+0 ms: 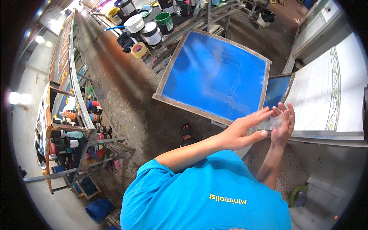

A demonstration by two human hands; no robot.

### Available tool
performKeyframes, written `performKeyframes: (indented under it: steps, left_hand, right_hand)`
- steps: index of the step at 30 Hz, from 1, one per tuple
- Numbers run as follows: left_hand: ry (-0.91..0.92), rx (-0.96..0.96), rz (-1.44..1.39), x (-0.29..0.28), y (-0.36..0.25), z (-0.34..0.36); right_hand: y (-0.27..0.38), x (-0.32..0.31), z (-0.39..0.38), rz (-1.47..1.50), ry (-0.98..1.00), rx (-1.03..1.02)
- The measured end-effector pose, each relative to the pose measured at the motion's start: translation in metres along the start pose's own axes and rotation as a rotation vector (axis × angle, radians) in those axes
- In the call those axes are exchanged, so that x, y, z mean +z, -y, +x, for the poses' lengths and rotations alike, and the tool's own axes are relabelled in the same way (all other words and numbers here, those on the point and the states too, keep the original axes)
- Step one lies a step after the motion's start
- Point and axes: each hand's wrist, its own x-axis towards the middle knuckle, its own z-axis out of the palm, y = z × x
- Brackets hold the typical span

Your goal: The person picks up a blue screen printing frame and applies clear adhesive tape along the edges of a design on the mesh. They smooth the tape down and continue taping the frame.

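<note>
My left hand (248,129) is stretched out with its fingers together and its thumb apart, palm turned toward my other hand. It holds nothing that I can see. Beside it, my right hand (283,126) is raised with its fingers curled around a clear, crumpled piece of plastic (275,121); its exact kind cannot be made out. Just beyond both hands stands a wood-framed printing screen (191,73) with blue mesh and faint pale line patterns. Close to my right hand lie large white sheets (310,97) with a green scroll border.
Paint tubs, a green bucket (164,23) and a tape roll (138,50) crowd a bench at the back. Bottles fill a metal rack (73,130) at left. A blue panel (278,90) sits behind the screen. A lined bin (265,17) stands far off.
</note>
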Motion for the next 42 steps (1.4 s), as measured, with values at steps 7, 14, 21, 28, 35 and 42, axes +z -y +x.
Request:
performKeyframes:
  steps: [7, 14, 21, 28, 35, 42]
  left_hand:
    - [-0.451, 0.309, 0.286, -0.002, 0.02, 0.044]
    - [-0.302, 0.313, 0.275, 0.017, 0.006, 0.025]
    - [-0.252, 0.416, 0.096, 0.027, -0.013, 0.019]
    - [-0.236, 0.3, 0.073, -0.003, -0.018, 0.036]
    - [-0.247, 0.172, -0.077, -0.004, -0.022, 0.055]
    - [-0.227, 0.039, -0.055, 0.0, -0.018, 0.048]
  right_hand:
    - [0.003, 0.115, -0.054, 0.335, 0.177, -0.057]
    - [0.034, 0.118, -0.008, 0.051, 0.197, 0.015]
    - [0.048, 0.129, -0.005, -0.085, 0.301, -0.117]
    - [0.045, 0.127, -0.016, -0.067, 0.387, -0.085]
    - [0.039, 0.127, -0.049, -0.29, 0.418, -0.234]
    - [0.033, 0.112, -0.045, -0.225, 0.449, -0.167]
